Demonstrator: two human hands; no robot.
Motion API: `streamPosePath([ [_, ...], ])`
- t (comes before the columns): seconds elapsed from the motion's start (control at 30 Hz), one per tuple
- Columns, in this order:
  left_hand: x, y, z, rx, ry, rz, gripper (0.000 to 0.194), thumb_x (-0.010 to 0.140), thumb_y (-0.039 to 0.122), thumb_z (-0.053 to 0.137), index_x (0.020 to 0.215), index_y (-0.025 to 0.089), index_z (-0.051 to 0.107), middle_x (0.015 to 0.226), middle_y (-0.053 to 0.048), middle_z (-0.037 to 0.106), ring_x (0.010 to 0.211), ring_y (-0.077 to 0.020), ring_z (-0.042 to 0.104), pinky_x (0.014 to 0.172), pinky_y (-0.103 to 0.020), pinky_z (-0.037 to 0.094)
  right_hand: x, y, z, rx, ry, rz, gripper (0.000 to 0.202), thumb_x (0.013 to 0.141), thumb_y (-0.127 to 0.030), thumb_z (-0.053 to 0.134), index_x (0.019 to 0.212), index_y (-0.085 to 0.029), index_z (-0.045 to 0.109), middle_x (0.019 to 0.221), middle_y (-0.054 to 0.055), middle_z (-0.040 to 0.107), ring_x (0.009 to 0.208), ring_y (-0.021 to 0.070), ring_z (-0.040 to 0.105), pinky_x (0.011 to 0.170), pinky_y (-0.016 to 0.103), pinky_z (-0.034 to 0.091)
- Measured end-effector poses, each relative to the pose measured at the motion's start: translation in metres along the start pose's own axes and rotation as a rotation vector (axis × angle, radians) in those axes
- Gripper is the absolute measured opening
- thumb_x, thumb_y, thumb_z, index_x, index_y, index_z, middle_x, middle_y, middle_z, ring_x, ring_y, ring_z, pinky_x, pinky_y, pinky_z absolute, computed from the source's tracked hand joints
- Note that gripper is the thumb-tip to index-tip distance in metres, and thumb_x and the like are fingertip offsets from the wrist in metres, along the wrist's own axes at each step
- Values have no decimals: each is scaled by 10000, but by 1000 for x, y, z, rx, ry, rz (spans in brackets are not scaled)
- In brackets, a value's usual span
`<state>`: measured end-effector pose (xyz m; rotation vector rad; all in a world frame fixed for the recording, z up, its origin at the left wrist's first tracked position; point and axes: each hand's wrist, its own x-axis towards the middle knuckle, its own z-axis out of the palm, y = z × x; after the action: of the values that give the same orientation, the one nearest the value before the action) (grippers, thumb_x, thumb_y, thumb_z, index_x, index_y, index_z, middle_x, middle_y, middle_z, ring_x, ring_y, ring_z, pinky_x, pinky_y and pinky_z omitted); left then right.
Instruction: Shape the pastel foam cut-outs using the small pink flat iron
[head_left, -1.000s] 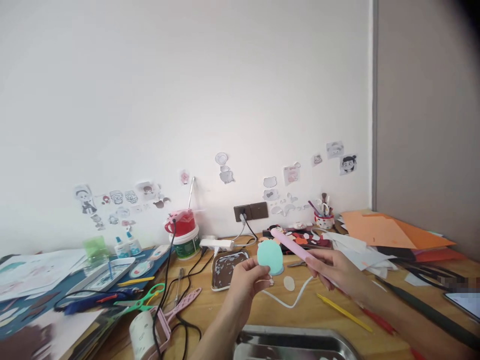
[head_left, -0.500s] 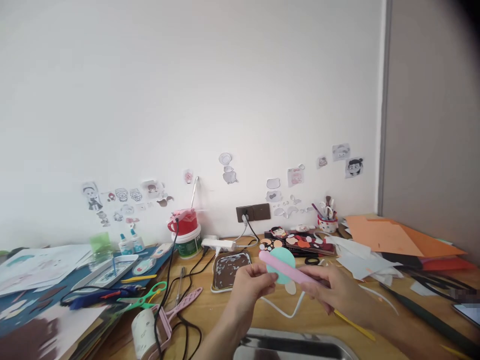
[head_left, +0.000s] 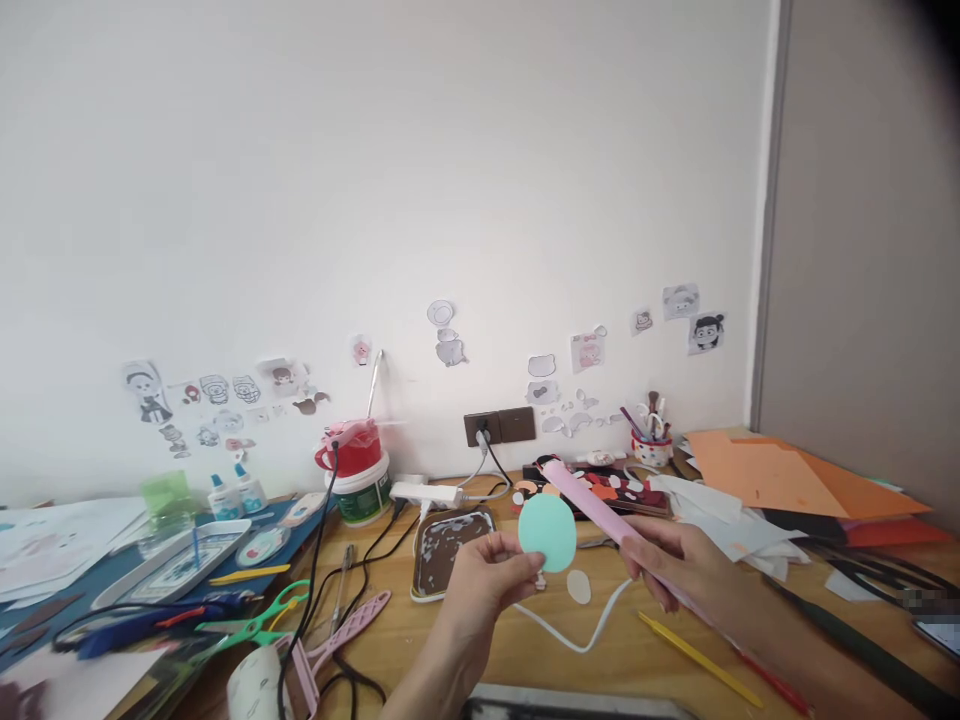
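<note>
My left hand (head_left: pixel 491 580) pinches the lower left edge of a flat mint-green disc (head_left: pixel 547 532), thumb in front. My right hand (head_left: pixel 679 562) is wrapped round a long pink rod with a rounded tip (head_left: pixel 589 502); its exact kind I cannot make out. The rod slants up to the left, its tip apart from the disc and above it. Below the disc a small cream oval piece (head_left: pixel 579 587) lies on the wooden table. A yellow stick (head_left: pixel 697 655) rests under my right hand. The metal tray (head_left: pixel 577 703) shows only its edge at the bottom.
Left of my hands are a brown-filled tray (head_left: pixel 435 570), black cables, green-handled scissors (head_left: pixel 259 627) and a pink holder (head_left: pixel 352 630). A white power strip (head_left: pixel 427 495) and a white bucket (head_left: pixel 360 498) stand behind. Orange sheets (head_left: pixel 780 480) and paper scraps lie at right.
The pink rod has moved off the mint disc, up and to the right, with my right hand. My left hand has shifted slightly left and down with the disc. The view has also shifted.
</note>
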<state>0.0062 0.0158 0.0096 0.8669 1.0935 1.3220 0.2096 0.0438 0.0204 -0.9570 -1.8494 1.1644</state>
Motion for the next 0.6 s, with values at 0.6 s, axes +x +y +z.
streamPosePath([
  [0.6, 19, -9, -23, -96, 5, -204, 346, 387, 302, 756, 555, 130, 507, 427, 26, 500, 382, -34, 391, 383, -139, 290, 26, 61, -13, 161, -71, 203, 407, 707, -488, 468, 952, -171, 542, 601, -38, 431, 381, 39, 353, 368, 172, 281],
])
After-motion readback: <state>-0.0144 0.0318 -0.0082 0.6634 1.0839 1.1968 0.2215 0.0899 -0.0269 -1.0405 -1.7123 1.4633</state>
